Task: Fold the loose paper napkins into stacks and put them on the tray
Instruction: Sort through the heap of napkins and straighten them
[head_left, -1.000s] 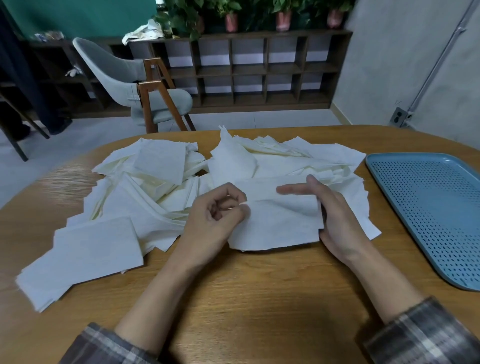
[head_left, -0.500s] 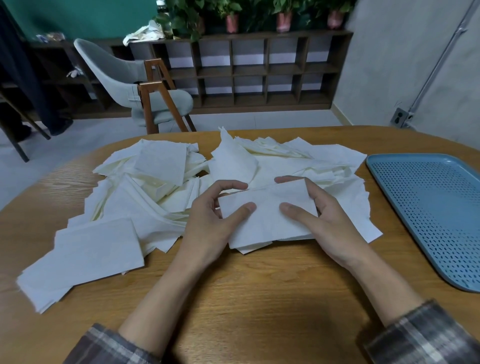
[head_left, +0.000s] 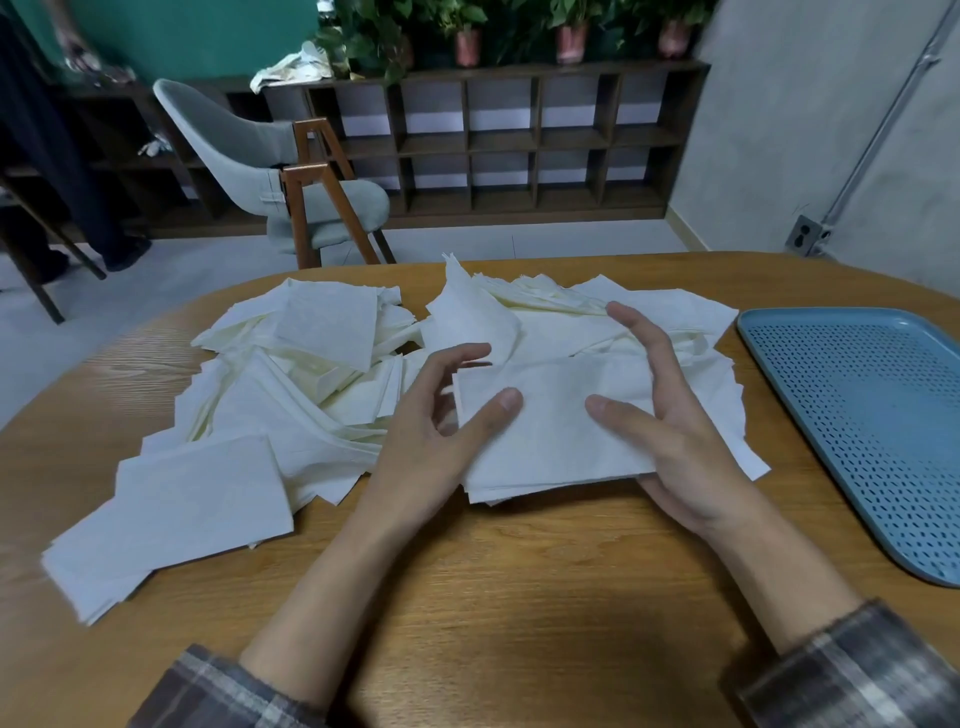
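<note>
Both grips pinch 1 napkin between left hand and right hand, thumbs on top; fingers spread wider than before. Tray at 3 o'clock is cut off. Fingers beneath stay hidden.

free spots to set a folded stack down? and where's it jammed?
Free: the blue tray, nothing on it; bare table along the near edge between the forearms; the strip between napkin pile and tray. Crowded: centre and left, under loose napkins; both the left hand and right hand hold the folded napkin.
</note>
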